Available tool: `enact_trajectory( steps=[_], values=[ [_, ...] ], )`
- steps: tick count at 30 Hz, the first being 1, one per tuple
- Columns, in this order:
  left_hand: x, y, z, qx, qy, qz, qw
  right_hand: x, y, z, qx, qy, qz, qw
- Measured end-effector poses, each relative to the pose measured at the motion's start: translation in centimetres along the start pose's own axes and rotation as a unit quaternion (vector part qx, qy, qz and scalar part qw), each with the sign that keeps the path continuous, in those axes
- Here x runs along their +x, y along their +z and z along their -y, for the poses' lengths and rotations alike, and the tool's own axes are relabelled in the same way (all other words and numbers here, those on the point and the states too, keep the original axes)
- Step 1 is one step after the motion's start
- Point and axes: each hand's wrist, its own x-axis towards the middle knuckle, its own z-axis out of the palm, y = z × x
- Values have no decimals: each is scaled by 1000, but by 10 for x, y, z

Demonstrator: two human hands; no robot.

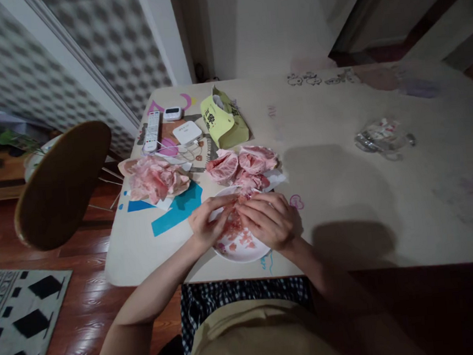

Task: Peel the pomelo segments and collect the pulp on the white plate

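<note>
My left hand (211, 221) and my right hand (270, 220) meet over a white plate (247, 258). Between their fingertips is a piece of pink pomelo flesh (243, 198), mostly covered by the fingers. Small pink pulp bits (242, 239) lie on the plate beneath. Just beyond the plate rest larger pomelo sections (223, 168) with pale pink membranes, another section (257, 159) at their right. To the left, a heap of pink peelings (157, 179) sits on paper.
Farther back stand a yellow-green box (225, 120), a white remote (152, 131), a small white device (188, 132) with a cable, and a small digital timer (173, 113). A glass jar (384, 137) is at the right. Blue paper (177, 209) lies left; a wooden chair (65, 184) stands beyond the table's left edge.
</note>
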Motion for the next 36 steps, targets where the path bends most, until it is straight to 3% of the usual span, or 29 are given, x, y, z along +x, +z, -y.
enact_trajectory(
  steps=[3,8,14,21,27,36],
  values=[
    [0,-2,0,10,36,22,999,2,-1,1,-19,-11,-8,1000],
    [-2,-5,-1,17,31,28,999,-2,1,1,-30,-30,-23,999],
    [2,-13,-4,4,80,66,995,-13,1,-1,2,-9,-1,1000],
    [-1,-14,-2,21,86,61,994,-19,4,-2,-45,23,24,998],
    [5,-15,-4,-6,103,63,993,-3,0,-2,0,-3,-8,1000],
    [12,-16,-8,-11,126,79,989,-11,-1,-10,22,-26,36,999]
  ],
)
